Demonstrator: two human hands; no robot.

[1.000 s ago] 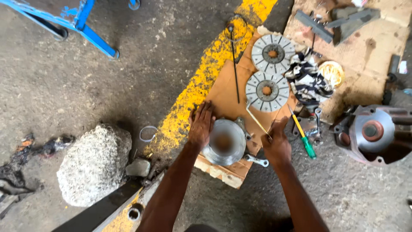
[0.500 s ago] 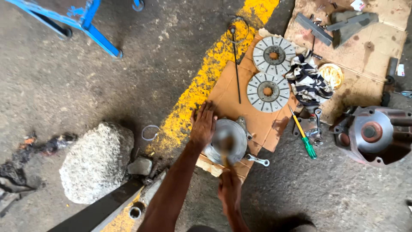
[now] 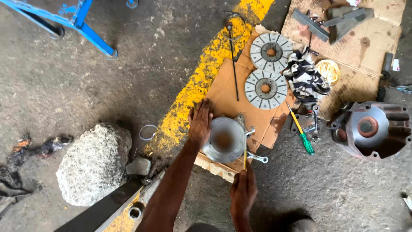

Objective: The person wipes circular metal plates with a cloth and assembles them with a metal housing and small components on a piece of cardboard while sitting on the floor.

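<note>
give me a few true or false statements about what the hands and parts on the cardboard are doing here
1. The left hand rests on the round metal part. True.
2. The right hand holds a green-handled screwdriver. False: it holds a thin yellow tool; the green-handled screwdriver lies on the ground apart from it.
3. Two slotted discs lie on the cardboard. True.
4. The rock sits on the cardboard. False: it sits on the bare floor, left of the yellow stripe.
</note>
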